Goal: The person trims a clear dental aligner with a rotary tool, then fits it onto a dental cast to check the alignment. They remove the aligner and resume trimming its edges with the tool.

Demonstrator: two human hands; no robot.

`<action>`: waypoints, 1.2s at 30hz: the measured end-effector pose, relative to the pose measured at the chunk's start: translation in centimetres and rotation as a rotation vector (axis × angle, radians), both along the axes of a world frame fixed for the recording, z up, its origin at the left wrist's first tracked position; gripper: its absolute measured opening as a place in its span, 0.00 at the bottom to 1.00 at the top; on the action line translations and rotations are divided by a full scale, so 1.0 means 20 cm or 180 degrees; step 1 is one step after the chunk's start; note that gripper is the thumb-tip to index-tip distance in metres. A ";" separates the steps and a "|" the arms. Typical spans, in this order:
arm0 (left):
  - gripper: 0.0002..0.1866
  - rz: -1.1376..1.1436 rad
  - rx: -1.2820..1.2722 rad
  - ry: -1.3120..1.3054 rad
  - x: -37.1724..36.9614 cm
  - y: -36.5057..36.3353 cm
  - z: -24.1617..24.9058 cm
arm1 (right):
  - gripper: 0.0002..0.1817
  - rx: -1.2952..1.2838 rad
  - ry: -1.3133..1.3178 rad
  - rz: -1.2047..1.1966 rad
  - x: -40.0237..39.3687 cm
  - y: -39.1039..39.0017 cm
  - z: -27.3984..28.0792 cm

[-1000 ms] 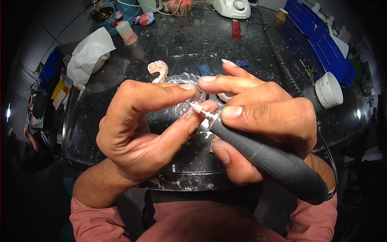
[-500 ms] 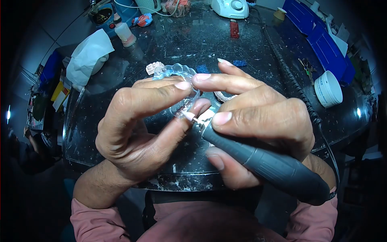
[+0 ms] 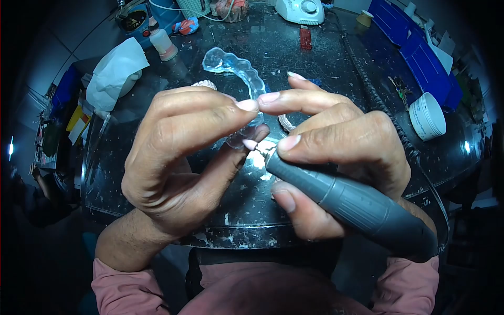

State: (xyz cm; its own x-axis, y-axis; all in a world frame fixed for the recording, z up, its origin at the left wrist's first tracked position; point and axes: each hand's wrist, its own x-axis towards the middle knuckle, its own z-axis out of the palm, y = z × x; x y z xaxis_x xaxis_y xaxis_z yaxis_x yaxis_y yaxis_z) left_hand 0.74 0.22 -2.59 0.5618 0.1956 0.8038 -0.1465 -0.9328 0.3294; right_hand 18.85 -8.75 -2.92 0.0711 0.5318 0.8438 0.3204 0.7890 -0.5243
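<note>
A clear dental aligner (image 3: 242, 67), arch-shaped with scalloped tooth outlines, is pinched between the fingers and thumb of my left hand (image 3: 184, 142). One end of it rises beyond the fingers; its lower part is partly covered by them. My right hand (image 3: 341, 136) grips a dark grey rotary handpiece (image 3: 341, 202). The handpiece's pale pointed grinding bit (image 3: 250, 143) is at the aligner's lower end, close by my left thumb; whether it touches cannot be made out. The tip of my right index finger meets my left fingertips beside the aligner.
Plaster dental models (image 3: 286, 123) lie partly hidden behind my hands. A white tub (image 3: 428, 116), keys (image 3: 400, 92) and the handpiece's coiled cord (image 3: 375, 94) are on the right. A small bottle (image 3: 163, 43), draped white cloth (image 3: 118, 68) and white control box (image 3: 300, 11) stand farther back.
The aligner has been turned in my left fingers, so its far end now points up and away. My right hand and the handpiece have shifted only slightly.
</note>
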 end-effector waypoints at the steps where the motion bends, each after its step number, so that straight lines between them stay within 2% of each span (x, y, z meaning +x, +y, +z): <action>1: 0.17 -0.0008 -0.0014 0.0006 0.00 0.00 0.00 | 0.14 0.0001 -0.0002 0.0002 0.00 -0.01 0.01; 4: 0.18 -0.0051 -0.0057 0.0012 0.01 -0.01 0.01 | 0.15 -0.0252 -0.0455 -0.0235 0.03 -0.03 0.05; 6: 0.18 -0.0084 -0.0085 0.0014 0.01 -0.01 0.01 | 0.20 -0.0153 -0.1191 -0.0090 0.07 -0.03 0.06; 9: 0.18 -0.0130 -0.0191 -0.0056 0.01 -0.02 0.00 | 0.19 -0.0093 -0.1226 -0.0321 0.08 -0.03 0.05; 21: 0.17 -0.0044 -0.0627 -0.0150 0.01 -0.04 -0.03 | 0.19 -0.0330 -0.1442 0.0068 0.07 -0.05 0.07; 23: 0.17 0.0026 -0.0656 -0.0155 0.02 -0.06 -0.03 | 0.13 -0.0562 -0.0854 -0.0100 0.03 -0.07 0.07; 24: 0.16 0.0098 -0.0684 -0.0158 0.02 -0.06 -0.02 | 0.13 -0.0560 -0.0853 -0.0101 0.04 -0.06 0.06; 26: 0.16 0.0084 -0.0720 -0.0149 0.02 -0.07 -0.01 | 0.19 -0.0449 -0.0992 0.0177 0.06 -0.05 0.06; 31: 0.15 0.0156 -0.0691 -0.0154 0.01 -0.07 -0.01 | 0.19 -0.0443 -0.0865 0.0194 0.03 -0.06 0.06; 33: 0.15 0.0138 -0.0695 -0.0075 0.01 -0.07 -0.01 | 0.16 -0.0544 -0.1054 -0.0077 0.03 -0.06 0.07; 35: 0.15 0.0153 -0.0712 -0.0082 0.01 -0.08 -0.01 | 0.19 -0.0434 -0.1093 0.0123 0.04 -0.05 0.07; 36: 0.15 0.0164 -0.0732 -0.0088 0.01 -0.08 -0.01 | 0.17 -0.0526 -0.1039 0.0013 0.02 -0.07 0.08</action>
